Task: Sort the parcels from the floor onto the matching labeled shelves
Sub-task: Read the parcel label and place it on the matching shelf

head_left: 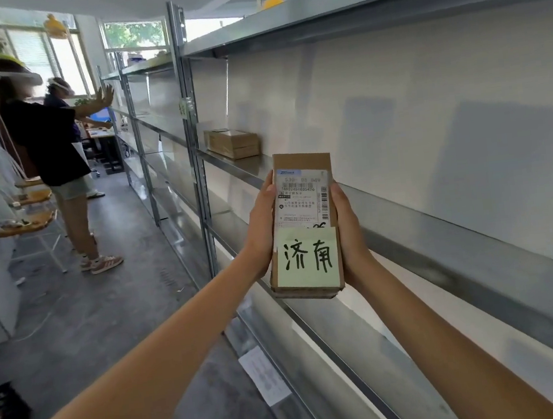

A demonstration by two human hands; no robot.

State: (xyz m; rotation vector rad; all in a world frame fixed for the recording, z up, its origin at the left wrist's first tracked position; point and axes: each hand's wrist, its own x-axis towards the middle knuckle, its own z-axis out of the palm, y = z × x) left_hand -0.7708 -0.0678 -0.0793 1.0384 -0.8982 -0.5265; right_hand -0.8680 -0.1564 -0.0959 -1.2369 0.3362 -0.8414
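Forearms extended from bottom edge toward metal shelving (pixel 405 201). Left hand (pixel 263 224) and right hand (pixel 349 228) clasping cardboard parcel (pixel 301 163) by long sides, both grips closed on it, parcel upright in air before middle shelf. Printed shipping label (pixel 303 196) on upper face; green sticky note (pixel 308 261) with handwritten characters below. Second parcel (pixel 231 142) resting on shelf beyond. Two other persons (pixel 50 145) standing at far left of aisle.

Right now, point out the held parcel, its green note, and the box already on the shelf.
parcel (pixel 301 163): head view, bare cardboard above the shipping label.
green note (pixel 308 257): head view, middle of the handwritten sticky note.
box (pixel 233 142): head view, its front side, resting on the shelf.
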